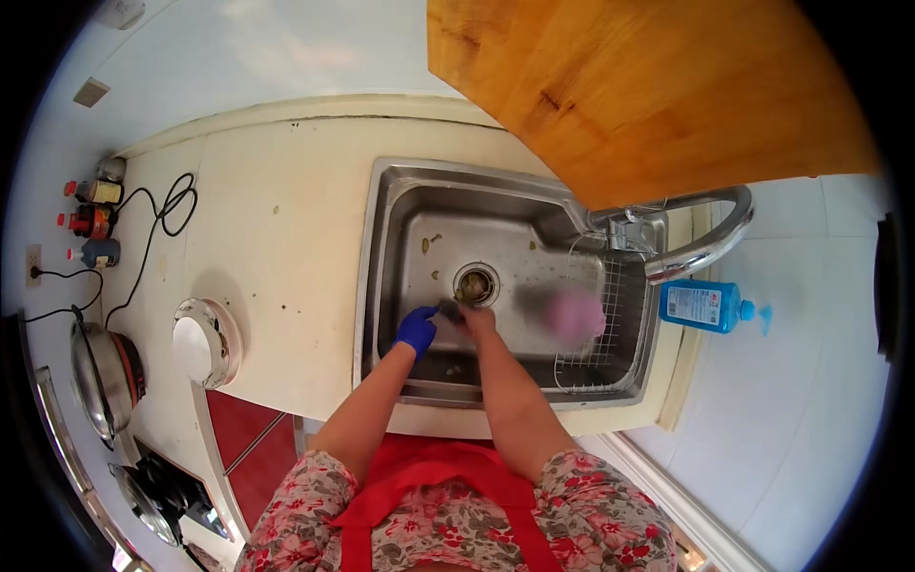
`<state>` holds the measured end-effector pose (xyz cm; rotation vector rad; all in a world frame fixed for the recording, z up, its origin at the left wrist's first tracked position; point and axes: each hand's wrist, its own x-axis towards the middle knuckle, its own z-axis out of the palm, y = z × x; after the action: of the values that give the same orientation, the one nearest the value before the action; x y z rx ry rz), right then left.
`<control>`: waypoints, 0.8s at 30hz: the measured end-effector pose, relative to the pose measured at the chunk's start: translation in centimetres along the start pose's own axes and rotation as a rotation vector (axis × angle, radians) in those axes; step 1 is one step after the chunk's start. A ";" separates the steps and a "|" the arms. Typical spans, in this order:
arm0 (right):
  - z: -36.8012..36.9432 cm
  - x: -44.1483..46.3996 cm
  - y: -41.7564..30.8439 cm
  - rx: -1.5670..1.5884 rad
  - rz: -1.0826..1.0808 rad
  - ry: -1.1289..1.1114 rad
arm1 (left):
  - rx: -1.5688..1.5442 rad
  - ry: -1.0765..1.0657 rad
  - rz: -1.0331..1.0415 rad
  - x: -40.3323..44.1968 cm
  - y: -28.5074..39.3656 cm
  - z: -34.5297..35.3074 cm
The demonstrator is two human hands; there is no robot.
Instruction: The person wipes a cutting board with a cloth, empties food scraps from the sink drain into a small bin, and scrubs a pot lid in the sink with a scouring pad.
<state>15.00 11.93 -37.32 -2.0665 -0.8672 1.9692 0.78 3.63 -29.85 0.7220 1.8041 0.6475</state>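
Head: left hand inside sink rim

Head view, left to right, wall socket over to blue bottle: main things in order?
Socket → pot → stacked bowls → gloved left hand → dark object → bare right hand → blurred pink item → blue bottle.

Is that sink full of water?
The sink is not full: its steel floor and drain show, with scraps lying about. Whether a thin water film covers it, I cannot tell.
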 end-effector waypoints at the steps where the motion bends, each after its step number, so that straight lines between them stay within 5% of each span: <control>1: 0.3 -0.4 -1.4 0.000 0.004 0.001 | -0.054 0.048 0.051 0.0 0.2 0.1; 3: 1.2 -3.3 -5.7 -0.664 -0.640 0.337 | -0.124 0.112 0.022 0.3 -0.4 0.4; 6: 3.9 -4.9 -6.7 -1.035 -0.948 0.159 | -0.166 0.274 0.111 1.5 -2.6 1.1; 8: 7.1 -4.4 -7.4 -1.061 -0.975 0.108 | -0.132 0.378 0.236 2.1 -2.5 0.5; 13: 12.2 -1.3 -9.9 -0.983 -1.040 0.138 | -0.272 0.329 0.011 1.3 0.7 -1.6; 16: 11.5 0.2 -10.9 -0.637 -0.484 0.118 | -0.403 0.271 -0.136 1.4 1.4 -1.8; 18: 8.7 -0.2 -10.0 -1.092 -0.657 0.234 | -0.215 0.318 0.001 1.8 0.3 -1.7; 19: 7.5 0.4 -8.7 -1.098 -0.648 0.233 | -0.026 0.361 0.149 1.9 0.2 -1.5; 21: 5.4 1.3 -6.2 -1.071 -0.737 0.407 | -0.043 0.310 0.121 2.3 0.5 -1.2; 24: 1.2 -0.8 -5.2 -1.009 -0.760 0.379 | -0.040 0.202 0.099 2.9 1.6 -0.8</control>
<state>12.34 15.49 -34.26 -1.8478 -2.3769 0.7280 -0.54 6.73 -30.27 0.7441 1.9431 0.8449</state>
